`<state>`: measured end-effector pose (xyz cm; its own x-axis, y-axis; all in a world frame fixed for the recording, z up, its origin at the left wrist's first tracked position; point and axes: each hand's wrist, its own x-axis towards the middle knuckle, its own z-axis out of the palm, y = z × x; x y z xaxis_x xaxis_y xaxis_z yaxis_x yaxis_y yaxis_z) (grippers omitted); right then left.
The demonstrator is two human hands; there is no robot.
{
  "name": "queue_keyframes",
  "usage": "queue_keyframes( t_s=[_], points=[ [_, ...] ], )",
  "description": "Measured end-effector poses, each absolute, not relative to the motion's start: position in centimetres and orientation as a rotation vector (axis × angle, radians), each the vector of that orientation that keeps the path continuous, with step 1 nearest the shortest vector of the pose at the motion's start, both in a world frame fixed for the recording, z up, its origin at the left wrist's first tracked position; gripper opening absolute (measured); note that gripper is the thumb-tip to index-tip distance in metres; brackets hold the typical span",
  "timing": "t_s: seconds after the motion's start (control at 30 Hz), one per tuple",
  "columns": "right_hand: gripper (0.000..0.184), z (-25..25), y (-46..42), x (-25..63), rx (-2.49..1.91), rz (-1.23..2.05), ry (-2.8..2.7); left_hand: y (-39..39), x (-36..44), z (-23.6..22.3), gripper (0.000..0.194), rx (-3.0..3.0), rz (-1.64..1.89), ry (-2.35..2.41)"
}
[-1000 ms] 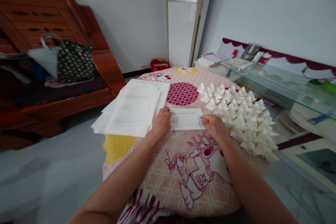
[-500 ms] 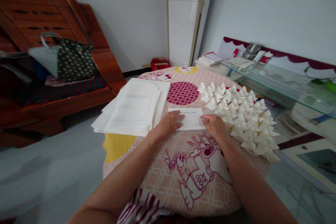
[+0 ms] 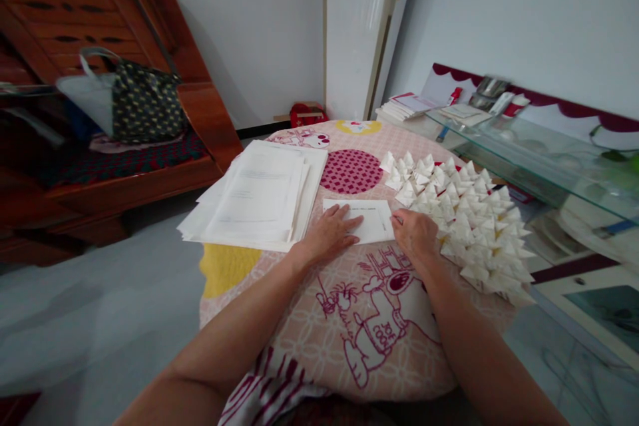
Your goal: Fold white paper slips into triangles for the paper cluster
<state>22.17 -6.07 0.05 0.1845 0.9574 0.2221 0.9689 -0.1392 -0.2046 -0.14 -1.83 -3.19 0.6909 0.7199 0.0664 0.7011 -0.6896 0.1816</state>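
Note:
A folded sheet of white paper (image 3: 372,218) with a little print on it lies flat in front of me on the patterned tablecloth (image 3: 344,319). My left hand (image 3: 333,231) rests on its left part, fingers spread. At the paper's right edge, my right hand (image 3: 413,231) has its fingers curled, with thumb and forefinger pinching the edge. To the left is a stack of printed sheets (image 3: 254,193). Many pointed pieces of folded paper (image 3: 459,219) stand close together to the right.
A glass shelf (image 3: 539,156) holding cups and papers runs along the right wall. Beyond the table stands a tall white air conditioner (image 3: 354,40). At left, a wooden bench (image 3: 200,120) carries a dark patterned bag (image 3: 144,103).
My left hand has slid further over the paper with its fingers spread. My right hand has gone from looser fingers to a pinch at the right edge. The view has shifted slightly.

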Motion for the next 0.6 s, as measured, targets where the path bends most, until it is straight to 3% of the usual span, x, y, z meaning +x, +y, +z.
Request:
queue_keyframes(
  t_s=[0.1,0.2,0.43,0.6],
  points=[
    [0.023,0.0,-6.1,21.1,-1.837,-0.074,-1.840,-2.0,0.0,-3.0,0.055,2.738,0.166,1.185],
    [0.023,0.2,-6.3,19.4,-1.644,0.106,-1.949,-2.2,0.0,-2.7,0.057,2.729,0.157,1.200],
    [0.015,0.9,-6.5,17.7,-1.980,0.465,-2.056,-2.2,-0.1,-2.8,0.054,2.712,0.295,1.161],
    [0.013,1.1,-6.5,17.4,-1.989,0.612,-1.991,-2.4,0.0,-2.6,0.054,2.697,0.282,1.175]
  ],
)
